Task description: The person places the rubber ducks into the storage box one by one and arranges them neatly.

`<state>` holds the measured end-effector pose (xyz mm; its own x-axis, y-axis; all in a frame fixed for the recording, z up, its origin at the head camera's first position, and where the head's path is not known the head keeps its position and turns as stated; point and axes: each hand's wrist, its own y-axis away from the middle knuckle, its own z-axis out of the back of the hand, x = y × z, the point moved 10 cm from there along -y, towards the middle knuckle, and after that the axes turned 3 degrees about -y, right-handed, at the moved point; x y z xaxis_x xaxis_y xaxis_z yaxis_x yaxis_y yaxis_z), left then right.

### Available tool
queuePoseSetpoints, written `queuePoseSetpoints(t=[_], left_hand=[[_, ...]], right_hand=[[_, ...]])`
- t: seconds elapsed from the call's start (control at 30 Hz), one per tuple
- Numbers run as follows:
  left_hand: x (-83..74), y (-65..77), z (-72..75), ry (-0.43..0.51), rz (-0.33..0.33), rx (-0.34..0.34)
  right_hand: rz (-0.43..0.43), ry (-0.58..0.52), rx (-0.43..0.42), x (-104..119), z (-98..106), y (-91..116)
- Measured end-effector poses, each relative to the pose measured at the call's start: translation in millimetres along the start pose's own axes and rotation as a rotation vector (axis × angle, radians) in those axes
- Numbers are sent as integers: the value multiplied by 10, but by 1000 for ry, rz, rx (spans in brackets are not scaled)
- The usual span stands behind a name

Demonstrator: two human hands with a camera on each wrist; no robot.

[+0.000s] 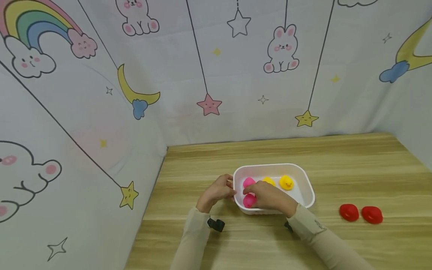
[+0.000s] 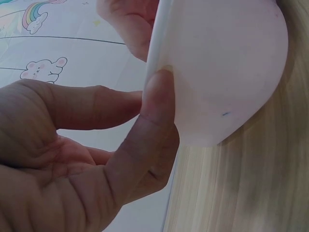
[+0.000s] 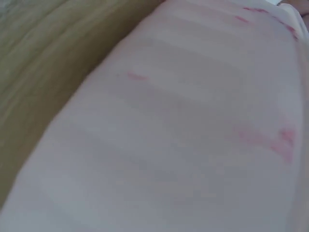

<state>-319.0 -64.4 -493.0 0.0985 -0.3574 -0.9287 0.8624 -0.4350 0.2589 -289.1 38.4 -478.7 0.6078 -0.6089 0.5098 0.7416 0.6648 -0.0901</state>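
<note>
A white plastic basin (image 1: 305, 195) stands on the table with rubber ducks inside. My left hand (image 1: 218, 190) is at its left end; in the left wrist view the thumb and fingers pinch the rim (image 2: 161, 36). My right hand (image 1: 271, 197) reaches in over the front wall, its curled fingers holding the front pink duck (image 1: 249, 201). Behind those fingers a second pink duck (image 1: 248, 182) shows. One yellow duck (image 1: 269, 180) is partly hidden by the right hand, and another yellow duck (image 1: 286, 182) sits to its right. The right wrist view shows mainly the basin's outer wall (image 3: 183, 116), with pink marks.
Two red ducks (image 1: 349, 212) lie on the wooden table (image 1: 354, 168) right of the basin. Behind the table and along its left side hangs a white cloth (image 1: 243, 82) printed with rabbits, stars and moons. A black wrist camera (image 1: 216, 224) sits at the left cuff.
</note>
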Motion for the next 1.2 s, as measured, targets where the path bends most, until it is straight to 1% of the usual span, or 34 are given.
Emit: queuePoseSetpoints(t=[0.1,0.2,0.3,0.37,0.43,0.57,0.7,0.87,0.97,1.1,1.2], left_hand=[[6,-4,-8,0,-1,-1],[9,-2,-6,-5,-1,-3],[-13,2,-9,-7,-9,-5],[-33,6,-9,-7,-15,-2],[-46,9,-9,-3,-12,-1],[-39,16,-14,9,2,3],[-24,10,-30,11,0,4],[-6,-10,-55,18,0,15],[3,-19,-64,23,4,19],[12,-12,-42,16,14,6],[13,-4,-31,10,15,0]], right_hand=[[14,7,-20,37,68,33],[11,-22,-36,55,166,80],[-40,-94,-53,-5,293,149],[-70,-145,-81,-62,398,205],[-88,-171,-115,-113,508,267],[-84,-171,-181,-170,709,412],[-87,-164,-231,-237,844,562],[-134,-201,-258,-362,954,739],[-161,-191,-277,-413,1049,857],[-182,-159,-318,-453,1195,1007],[-198,-142,-339,-498,1267,1119]])
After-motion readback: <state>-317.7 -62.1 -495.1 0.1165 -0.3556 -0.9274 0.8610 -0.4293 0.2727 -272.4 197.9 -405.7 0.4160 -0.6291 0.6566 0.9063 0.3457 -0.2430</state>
